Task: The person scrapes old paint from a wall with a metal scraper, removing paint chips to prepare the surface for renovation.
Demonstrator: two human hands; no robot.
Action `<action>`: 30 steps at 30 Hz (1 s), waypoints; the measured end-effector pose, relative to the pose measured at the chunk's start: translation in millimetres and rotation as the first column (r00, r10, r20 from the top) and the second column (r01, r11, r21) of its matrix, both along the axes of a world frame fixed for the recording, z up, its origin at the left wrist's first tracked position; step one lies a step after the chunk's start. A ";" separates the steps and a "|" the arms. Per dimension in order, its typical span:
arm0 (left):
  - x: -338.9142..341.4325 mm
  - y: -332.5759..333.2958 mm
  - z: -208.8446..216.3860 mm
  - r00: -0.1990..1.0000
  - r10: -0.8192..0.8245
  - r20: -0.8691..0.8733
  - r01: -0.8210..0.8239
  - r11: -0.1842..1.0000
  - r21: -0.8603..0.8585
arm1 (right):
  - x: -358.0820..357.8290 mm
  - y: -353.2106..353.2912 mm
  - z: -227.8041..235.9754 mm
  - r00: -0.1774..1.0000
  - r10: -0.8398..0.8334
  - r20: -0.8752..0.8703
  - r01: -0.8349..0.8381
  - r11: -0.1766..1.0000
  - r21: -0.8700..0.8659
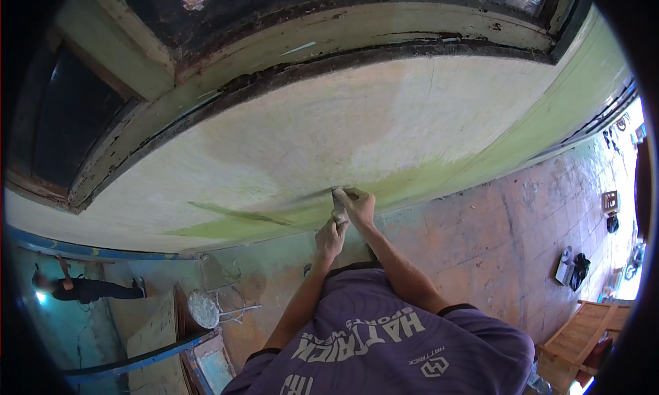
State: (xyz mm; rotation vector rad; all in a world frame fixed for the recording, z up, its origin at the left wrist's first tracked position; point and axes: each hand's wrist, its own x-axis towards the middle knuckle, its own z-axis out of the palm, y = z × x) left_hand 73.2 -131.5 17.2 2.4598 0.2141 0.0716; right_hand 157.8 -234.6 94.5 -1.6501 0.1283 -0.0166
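Note:
Both my hands meet at the lower part of a wall [288,134], whose pale, patchy surface shows green paint along the bottom. My right hand [360,208] is closed around the upper part of a small, pale-handled scraper [338,202], its knuckles close to the wall. Just below, my left hand [330,238] grips the lower end of the same tool. The tool's tip is at the wall, beside a dark thin shadow; its blade is mostly hidden. A darker streak crosses the green paint left of my hands.
A weathered window frame [364,24] runs above the wall. Behind me lies a tiled floor [467,244]. A round-topped stool [203,308] stands lower left, with another person [89,287] farther off. Wooden furniture [576,340] and a black bag [581,270] are at right.

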 end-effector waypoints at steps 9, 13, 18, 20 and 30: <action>-15.5 14.0 -31.0 0.983 -0.083 -0.162 0.098 0.992 0.081 | 2.2 0.5 -44.5 0.991 0.101 -0.085 -0.111 0.985 -0.131; -10.1 10.4 0.6 0.996 0.093 -0.011 -0.094 0.993 -0.076 | 0.4 8.5 -6.2 0.999 0.044 -0.006 -0.044 0.999 0.027; -20.4 8.3 -17.1 0.970 0.021 -0.244 -0.015 1.000 0.026 | -1.5 10.3 -56.3 0.992 0.097 -0.082 -0.112 0.971 -0.211; -23.3 16.1 -18.4 0.936 0.008 -0.353 0.024 0.996 0.086 | -3.6 16.0 -53.6 0.993 0.100 -0.062 -0.111 0.973 -0.200; -29.9 30.3 -38.7 0.941 0.054 -0.335 -0.047 0.998 0.029 | -7.8 35.0 -52.5 0.995 0.103 0.002 -0.100 0.971 -0.215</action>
